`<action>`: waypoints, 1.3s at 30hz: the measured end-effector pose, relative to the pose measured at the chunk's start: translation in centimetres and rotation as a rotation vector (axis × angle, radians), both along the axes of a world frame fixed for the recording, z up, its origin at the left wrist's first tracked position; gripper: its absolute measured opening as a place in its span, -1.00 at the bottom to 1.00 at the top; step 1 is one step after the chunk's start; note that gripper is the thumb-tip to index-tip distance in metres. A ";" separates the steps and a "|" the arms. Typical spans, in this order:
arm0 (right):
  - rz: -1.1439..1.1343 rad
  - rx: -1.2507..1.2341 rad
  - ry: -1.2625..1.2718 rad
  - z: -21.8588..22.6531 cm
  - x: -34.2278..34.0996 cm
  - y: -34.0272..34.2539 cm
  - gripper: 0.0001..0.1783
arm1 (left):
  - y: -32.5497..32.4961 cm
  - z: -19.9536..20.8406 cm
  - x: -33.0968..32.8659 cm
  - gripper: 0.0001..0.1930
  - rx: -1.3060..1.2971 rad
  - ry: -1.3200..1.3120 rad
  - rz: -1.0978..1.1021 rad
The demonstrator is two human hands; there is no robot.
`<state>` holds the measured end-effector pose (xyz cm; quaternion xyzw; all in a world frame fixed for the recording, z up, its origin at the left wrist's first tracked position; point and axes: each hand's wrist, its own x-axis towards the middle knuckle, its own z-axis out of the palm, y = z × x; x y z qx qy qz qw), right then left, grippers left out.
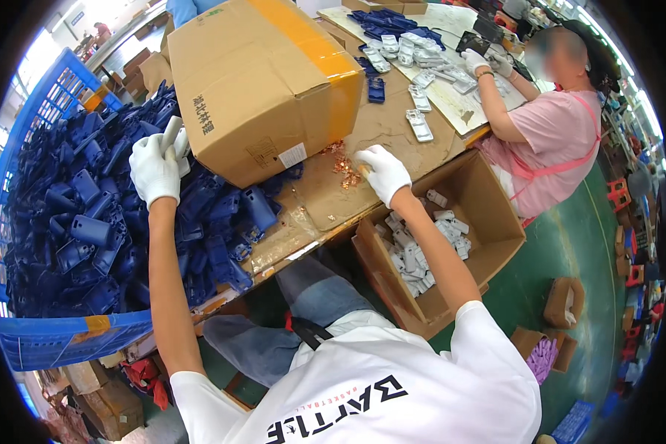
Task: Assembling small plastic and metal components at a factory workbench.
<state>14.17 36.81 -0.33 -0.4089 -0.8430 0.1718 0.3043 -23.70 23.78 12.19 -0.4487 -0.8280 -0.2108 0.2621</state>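
My left hand (155, 169), in a white glove, is closed around a light grey plastic casing (173, 132) beside the cardboard box, over the heap of blue plastic casings (89, 222). The box hides part of what it holds. My right hand (385, 175), also gloved, is above the table's near edge with its fingers drawn together. Something small and tan shows at its fingertips, too small to make out. Just left of it lies a scatter of small copper-coloured metal pieces (345, 172) on the cardboard-covered tabletop (303, 198).
A large taped cardboard box (259, 81) stands on the table between my hands. The blue crate (52, 344) is at the left. Below my right forearm, an open carton (488, 229) holds white casings (422, 251). A co-worker (547, 126) sits at right near more white casings (419, 124).
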 end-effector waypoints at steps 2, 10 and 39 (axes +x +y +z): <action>0.074 0.009 -0.087 0.4 -0.3 1.1 -0.80 | -0.1 0.0 -0.3 -0.81 0.078 -0.002 -0.059; -0.136 -0.024 -0.221 0.0 -3.9 0.1 -0.86 | -3.2 2.4 3.6 -0.87 0.466 0.046 -0.382; -0.110 -0.027 -0.550 2.7 -6.3 -0.2 -0.80 | -18.0 -7.0 17.6 -0.36 0.568 -1.676 -0.631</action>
